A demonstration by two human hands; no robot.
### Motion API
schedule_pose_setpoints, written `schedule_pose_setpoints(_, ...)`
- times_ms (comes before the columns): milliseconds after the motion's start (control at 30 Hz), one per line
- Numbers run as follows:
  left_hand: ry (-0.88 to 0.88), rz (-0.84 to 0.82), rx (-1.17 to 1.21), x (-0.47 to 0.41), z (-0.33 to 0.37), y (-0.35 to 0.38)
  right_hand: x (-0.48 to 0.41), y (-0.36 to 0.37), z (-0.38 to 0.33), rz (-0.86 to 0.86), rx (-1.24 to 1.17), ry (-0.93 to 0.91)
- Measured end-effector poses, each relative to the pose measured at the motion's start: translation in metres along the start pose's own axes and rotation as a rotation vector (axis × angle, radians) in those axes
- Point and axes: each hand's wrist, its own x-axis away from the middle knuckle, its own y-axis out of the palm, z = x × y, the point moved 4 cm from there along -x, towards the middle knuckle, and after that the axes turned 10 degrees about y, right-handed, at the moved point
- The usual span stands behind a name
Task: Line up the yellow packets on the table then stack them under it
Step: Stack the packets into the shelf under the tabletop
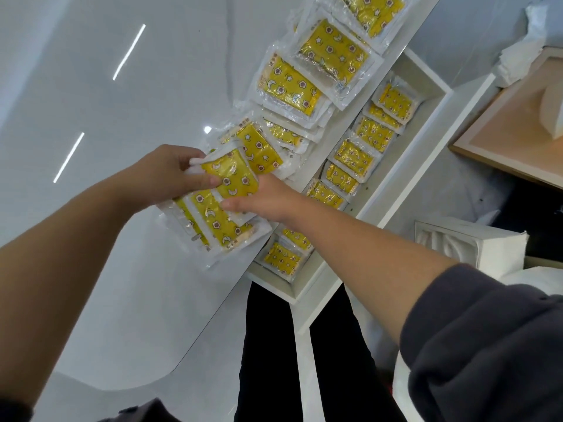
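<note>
Now we have both hands on one yellow packet [231, 175], a flat square pouch of crinkly clear plastic with a yellow star-and-moon print inside. Our left hand [170, 175] pinches its white sealed edge, thumb laid across the top, while our right hand [268, 199] clasps the opposite side, fingers tucked out of sight beneath. The pouch hovers over the near end of the row of matching pouches [286, 83], which overlap along the edge of the glossy white table [122, 239]. Below that edge, a long white box-shaped shelf [387, 190] holds stored packets [353, 155], shingled one over the next
</note>
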Motion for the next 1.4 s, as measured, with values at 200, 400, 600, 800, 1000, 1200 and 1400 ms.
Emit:
schedule_pose_setpoints(200,-0.272,0.085,0.701,0.024,-0.058,0.036,0.003,-0.009,0.022,0.145,-0.070,0.099)
schedule_pose_setpoints(400,-0.385,0.598,0.396,0.052,-0.086,0.061,0.001,0.016,0.022,0.363,0.233,-0.013)
schedule_pose_setpoints(600,-0.364,0.838,0.210,0.044,-0.059,0.062,0.000,0.017,0.023,0.437,0.197,-0.008)
schedule_pose_setpoints(800,-0.313,0.831,0.544,0.040,-0.057,0.068,0.000,0.015,0.025,0.456,0.089,-0.033)
schedule_pose_setpoints(1000,-0.222,0.714,0.639,0.062,-0.061,0.070,0.008,0.000,0.051,0.109,-0.139,0.140)
schedule_pose_setpoints(1200,-0.188,0.454,0.496,0.056,-0.048,0.129,0.034,-0.077,0.106,-0.076,-0.008,0.306)
schedule_pose_setpoints(1400,-0.309,0.543,0.489,0.020,-0.056,0.234,0.022,-0.142,0.126,0.212,0.372,0.257)
